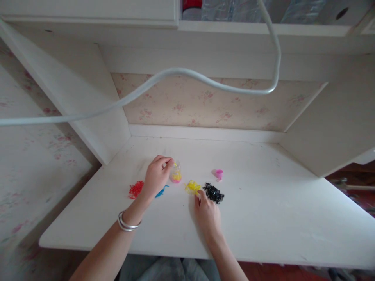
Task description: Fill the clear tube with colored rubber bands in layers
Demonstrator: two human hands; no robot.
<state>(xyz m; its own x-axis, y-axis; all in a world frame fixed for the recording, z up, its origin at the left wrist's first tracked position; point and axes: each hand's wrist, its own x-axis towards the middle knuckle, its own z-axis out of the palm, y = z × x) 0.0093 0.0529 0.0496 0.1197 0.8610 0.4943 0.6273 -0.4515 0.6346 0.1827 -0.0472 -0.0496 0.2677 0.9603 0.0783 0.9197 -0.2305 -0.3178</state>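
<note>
My left hand (158, 174) pinches a small yellow rubber band (175, 164) at the mouth of a little clear bottle (176, 174). This bottle stands on the desk with yellow bands inside and pink at its base. At the near edge of a yellow rubber band pile (192, 187), my right hand (207, 214) has its fingers curled together; whatever they hold is too small to make out. Just right of that pile lies a heap of black rubber bands (213, 192). Red rubber bands (136, 189) and blue rubber bands (161, 191) lie beside my left hand, which partly hides them.
A small pink cup-shaped cap (219, 174) lies behind the black heap on the white desk (263, 218). A thick white cable or arm (187, 72) crosses the upper view. Side panels and an overhead shelf (263, 27) enclose the desk.
</note>
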